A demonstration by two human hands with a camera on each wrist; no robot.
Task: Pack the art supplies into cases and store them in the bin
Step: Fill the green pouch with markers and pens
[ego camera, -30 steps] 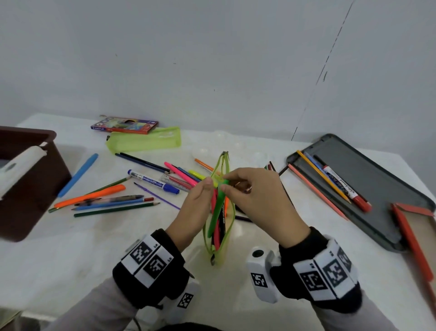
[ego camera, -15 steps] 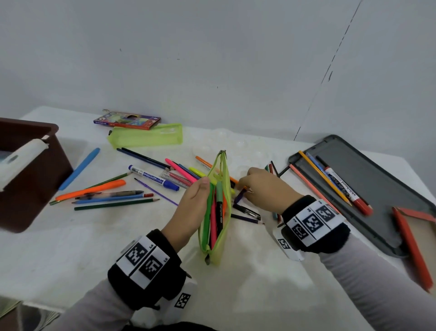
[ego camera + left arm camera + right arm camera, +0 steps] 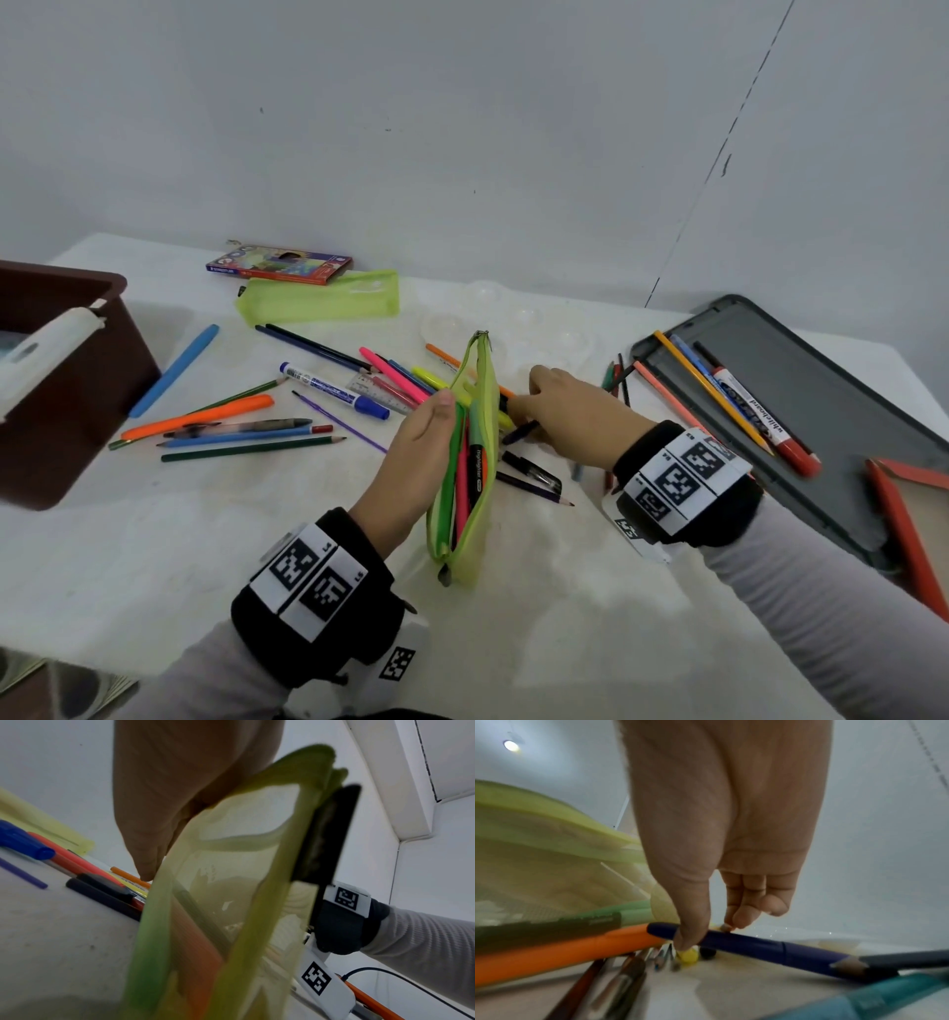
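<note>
A yellow-green mesh pencil case (image 3: 482, 493) stands on edge mid-table, its zip open upward. Green, pink and black-orange markers lie inside it. My left hand (image 3: 442, 411) grips its left rim and holds it upright; in the left wrist view the hand (image 3: 150, 871) lies against the mesh wall (image 3: 231, 862). Just right of the case, my right hand (image 3: 519, 413) is down on the table. Its thumb and fingertips pinch a dark blue pen (image 3: 752, 943), which shows as a short dark stub (image 3: 519, 431) in the head view.
A brown bin (image 3: 67, 390) stands at the left edge. Loose pens and pencils (image 3: 231, 426) lie between it and the case. At the back lie a second green case (image 3: 318, 300) and a coloured-pencil box (image 3: 280, 264). A grey tray (image 3: 842, 426) with pencils and a marker sits right.
My right hand left the case's mouth, where it held a green marker, dropped to the table right of the case and took hold of the dark blue pen. The left hand stayed.
</note>
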